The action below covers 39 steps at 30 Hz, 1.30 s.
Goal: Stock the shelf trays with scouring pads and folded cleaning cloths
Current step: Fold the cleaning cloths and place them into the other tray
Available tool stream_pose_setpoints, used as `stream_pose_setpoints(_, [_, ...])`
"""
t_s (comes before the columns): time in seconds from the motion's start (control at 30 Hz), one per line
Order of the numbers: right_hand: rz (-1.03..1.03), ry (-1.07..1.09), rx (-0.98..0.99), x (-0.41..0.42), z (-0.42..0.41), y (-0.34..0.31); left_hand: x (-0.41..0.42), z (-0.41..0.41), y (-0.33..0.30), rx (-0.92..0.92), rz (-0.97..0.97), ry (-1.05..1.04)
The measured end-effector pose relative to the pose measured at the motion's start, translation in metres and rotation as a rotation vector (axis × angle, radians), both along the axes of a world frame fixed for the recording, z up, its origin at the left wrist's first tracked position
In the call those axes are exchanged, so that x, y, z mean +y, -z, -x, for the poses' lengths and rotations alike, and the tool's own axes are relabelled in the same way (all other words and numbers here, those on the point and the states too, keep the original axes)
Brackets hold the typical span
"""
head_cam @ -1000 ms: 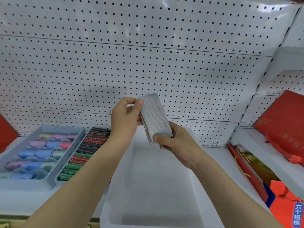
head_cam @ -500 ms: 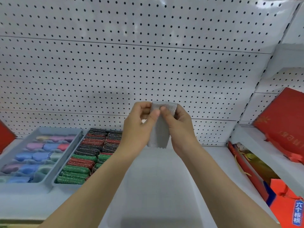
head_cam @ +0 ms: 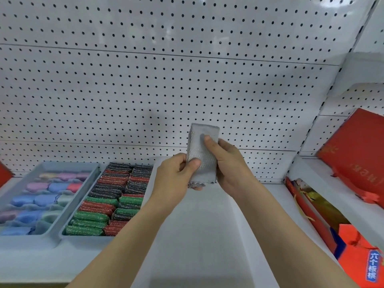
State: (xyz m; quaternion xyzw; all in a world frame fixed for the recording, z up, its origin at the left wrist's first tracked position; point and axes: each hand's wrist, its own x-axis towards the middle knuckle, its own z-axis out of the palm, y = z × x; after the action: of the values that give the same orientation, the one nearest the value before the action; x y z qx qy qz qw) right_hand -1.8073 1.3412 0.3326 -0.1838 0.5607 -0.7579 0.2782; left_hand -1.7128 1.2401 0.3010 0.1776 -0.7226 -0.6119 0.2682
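A folded grey cleaning cloth (head_cam: pixel 202 150) stands upright in the air above a white tray (head_cam: pixel 251 225) on the shelf. My left hand (head_cam: pixel 176 177) pinches its lower left edge with thumb and fingers. My right hand (head_cam: pixel 228 165) grips its right side, thumb pressed on the front face. To the left, a grey tray (head_cam: pixel 154 173) holds rows of green, red and black scouring pads (head_cam: pixel 112 198). Farther left, another grey tray (head_cam: pixel 89 175) holds pastel blue, purple and pink sponges (head_cam: pixel 39 200).
A white pegboard wall (head_cam: pixel 166 80) rises behind the shelf. Red gift boxes (head_cam: pixel 357 154) lean on a side shelf at the right, and red and orange bags (head_cam: pixel 351 246) stand below them. A red item (head_cam: pixel 5 174) shows at the far left edge.
Both hands have re-gripped the cloth: the left hand dropped from its top to its lower left edge, and the right hand now holds its right side. The cloth stands more upright.
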Motion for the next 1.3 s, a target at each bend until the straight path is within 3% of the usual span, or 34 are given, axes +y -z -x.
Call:
stream_pose_setpoints(0.13, [-0.118,-0.031,0.087,0.003,0.0,0.004,0.001,-0.001,0.007,-0.011,0.01,-0.008])
stream_pose_setpoints(0.53, [-0.078,-0.131,0.068,0.01,0.0,0.006,-0.011,-0.004,-0.019,0.103,-0.015,-0.039])
stream_pose_setpoints(0.73, [0.049,-0.204,-0.075,0.01,0.002,0.006,-0.01,-0.009,-0.019,0.2,-0.131,0.034])
stream_pose_setpoints(0.87, [0.03,-0.225,-0.149,0.009,0.006,0.007,-0.012,-0.012,-0.02,0.203,-0.08,0.051])
stream_pose_setpoints(1.07, [-0.069,-0.202,0.071,0.006,0.002,0.01,-0.019,-0.013,-0.014,0.136,-0.045,0.052])
stream_pose_setpoints(1.3, [-0.113,-0.191,0.143,-0.009,0.001,0.012,-0.036,-0.011,-0.003,0.103,0.06,-0.075])
